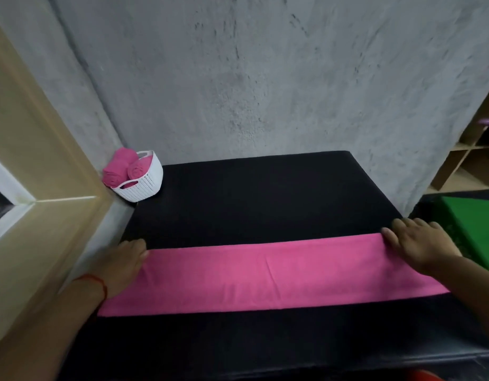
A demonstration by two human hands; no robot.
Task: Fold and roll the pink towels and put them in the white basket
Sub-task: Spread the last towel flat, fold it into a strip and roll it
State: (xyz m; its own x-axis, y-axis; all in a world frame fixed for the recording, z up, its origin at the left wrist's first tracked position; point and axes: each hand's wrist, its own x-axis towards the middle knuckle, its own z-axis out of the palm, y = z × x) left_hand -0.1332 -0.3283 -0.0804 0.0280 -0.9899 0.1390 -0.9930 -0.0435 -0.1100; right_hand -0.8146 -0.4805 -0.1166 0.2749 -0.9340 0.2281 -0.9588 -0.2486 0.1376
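A pink towel [265, 273], folded into a long strip, lies flat across the black table [265, 196]. My left hand [122, 264] rests with straight fingers on the strip's left end. My right hand [419, 243] lies flat on its right end, fingers spread over the far corner. At the table's far left corner a white basket [144, 185] leans against the wall with two rolled pink towels [128, 167] in it.
A grey concrete wall stands behind the table. A beige window frame [45, 188] runs along the left. A green surface [474, 224] and wooden shelves [468, 149] lie to the right. Something red shows at the bottom edge.
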